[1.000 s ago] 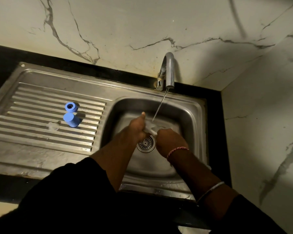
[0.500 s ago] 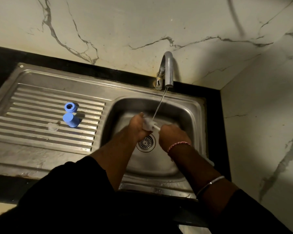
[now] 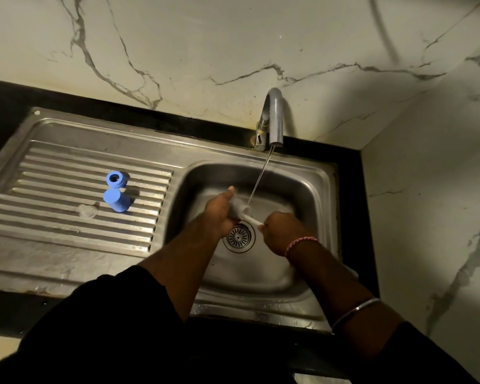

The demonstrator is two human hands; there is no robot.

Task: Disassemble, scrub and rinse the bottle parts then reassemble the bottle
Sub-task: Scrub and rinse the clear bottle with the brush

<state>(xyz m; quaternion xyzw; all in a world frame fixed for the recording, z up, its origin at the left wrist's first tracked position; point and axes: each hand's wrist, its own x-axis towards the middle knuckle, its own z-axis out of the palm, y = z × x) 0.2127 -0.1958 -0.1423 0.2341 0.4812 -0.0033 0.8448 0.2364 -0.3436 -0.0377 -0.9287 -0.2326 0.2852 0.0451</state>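
Both hands had risen slightly: left hand gripped the bottle, right hand clutched a brush handle over the steel sink, marble walls behind.

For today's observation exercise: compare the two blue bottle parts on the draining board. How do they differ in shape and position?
The blue ring shows a round hole through its top; the blue cap has a closed, flat top. The ring looks shorter, while the cap looks taller. The ring sits farther back on the draining board, towards the wall; the cap sits nearer the person. Both share the same blue colour, rest on the ribbed board and lie untouched by either hand.
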